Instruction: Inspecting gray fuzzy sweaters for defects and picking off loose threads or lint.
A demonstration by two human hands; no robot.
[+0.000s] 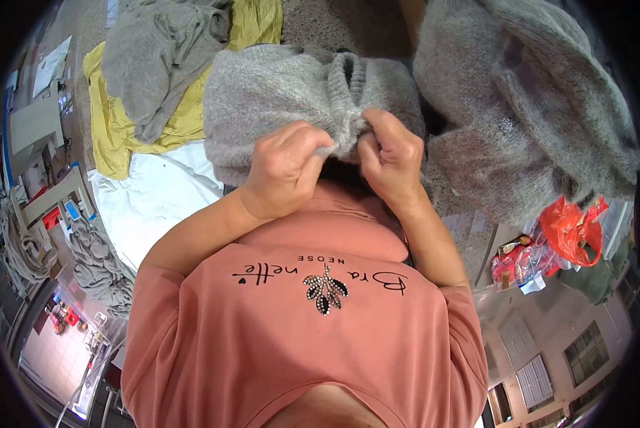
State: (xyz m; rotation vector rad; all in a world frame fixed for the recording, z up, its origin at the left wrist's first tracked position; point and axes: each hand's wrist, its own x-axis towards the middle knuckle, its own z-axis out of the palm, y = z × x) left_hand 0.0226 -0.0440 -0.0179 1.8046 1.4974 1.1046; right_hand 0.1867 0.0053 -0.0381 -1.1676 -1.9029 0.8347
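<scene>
A grey fuzzy knit garment [277, 85] lies bunched across my lap, with a ribbed band running down its middle around a dark slit. My left hand [284, 167] pinches the edge of this knit just left of the band. On the other side of the band, my right hand [391, 153] is closed on the same knit, thumb against curled fingers. Both hands are close together, with the gathered fabric between them. Whether a small tool or thread is between the fingertips is hidden.
To the right is a large heap of grey knitwear [527, 107] with a shiny ornament. At the upper left another grey knit piece [156, 57] lies on yellow plastic sheeting [109, 132], beside a white sheet [156, 200]. A red plastic bag [573, 232] sits at the right.
</scene>
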